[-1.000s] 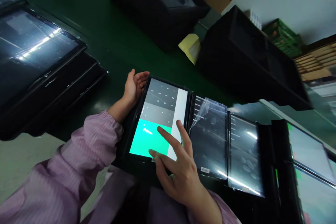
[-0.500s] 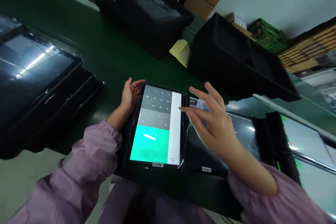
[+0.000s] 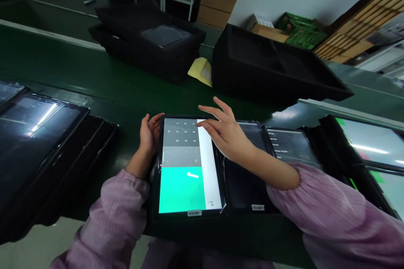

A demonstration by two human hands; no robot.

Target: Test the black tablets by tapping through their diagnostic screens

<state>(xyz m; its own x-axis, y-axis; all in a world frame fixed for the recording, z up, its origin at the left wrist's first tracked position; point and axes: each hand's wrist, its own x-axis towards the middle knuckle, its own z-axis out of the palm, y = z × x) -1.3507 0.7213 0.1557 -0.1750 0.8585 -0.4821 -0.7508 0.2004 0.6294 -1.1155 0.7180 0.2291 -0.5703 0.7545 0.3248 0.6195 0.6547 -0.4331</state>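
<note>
On the desk [image 3: 135, 84], a tablet [image 3: 183, 191] lies at the lower centre of the frame. Just to its right lies a second tablet [image 3: 244, 180], with a third tablet [image 3: 293, 145] beyond that. Piled screens [image 3: 38, 130] sit at the left edge of the frame. Behind, at upper centre, a packet [image 3: 200, 70] lies between a pile of trays [image 3: 139, 59] and more trays [image 3: 255, 77]. Farther back stand cardboard boxes [image 3: 217, 2] and, to their right, crates [image 3: 299, 31].
</note>
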